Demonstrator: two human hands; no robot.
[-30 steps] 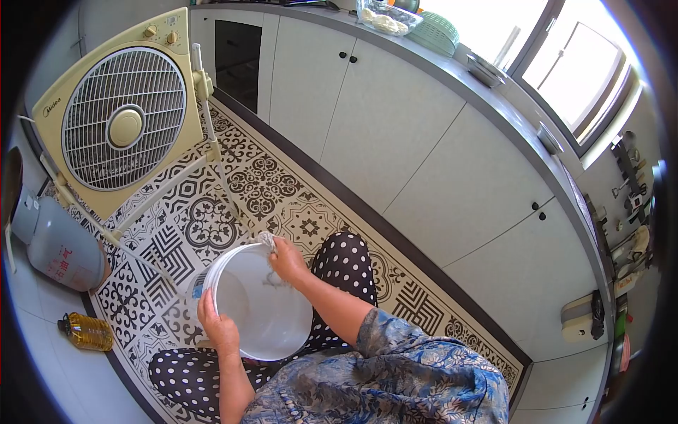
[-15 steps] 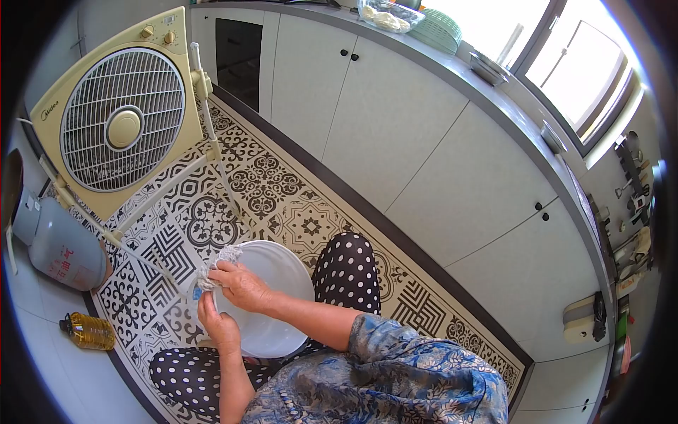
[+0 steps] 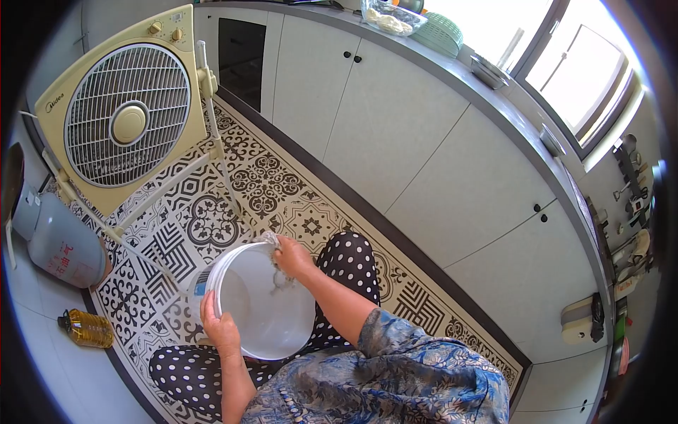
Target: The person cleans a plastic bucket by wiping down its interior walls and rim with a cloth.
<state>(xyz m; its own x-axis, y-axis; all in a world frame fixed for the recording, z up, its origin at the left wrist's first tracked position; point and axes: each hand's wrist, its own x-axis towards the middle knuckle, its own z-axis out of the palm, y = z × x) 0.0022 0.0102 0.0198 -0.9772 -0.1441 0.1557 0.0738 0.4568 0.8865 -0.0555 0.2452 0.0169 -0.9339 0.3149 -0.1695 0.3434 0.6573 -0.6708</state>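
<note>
A white plastic bucket [image 3: 267,321] stands tilted between my knees, its mouth toward me. My left hand [image 3: 222,329] is closed on its left rim, with the thumb and fingers at the edge. At the far right of the rim, my right hand [image 3: 292,258] is closed around a crumpled greyish-white cloth [image 3: 270,238]. Part of the cloth pokes out over the rim, and some of it hangs inside against the wall. My right fingers are partly hidden by the cloth and the bucket edge.
A cream box fan [image 3: 130,124] on a tubular stand is at the left. Beside it are a grey gas cylinder [image 3: 68,244] and a bottle of yellow oil [image 3: 90,328]. White cabinets [image 3: 402,120] line the far side under a counter. My polka-dot knees flank the bucket.
My right hand has moved the cloth from the left rim, beside my left hand, to the far right rim. My left hand stays near the same place on the bucket.
</note>
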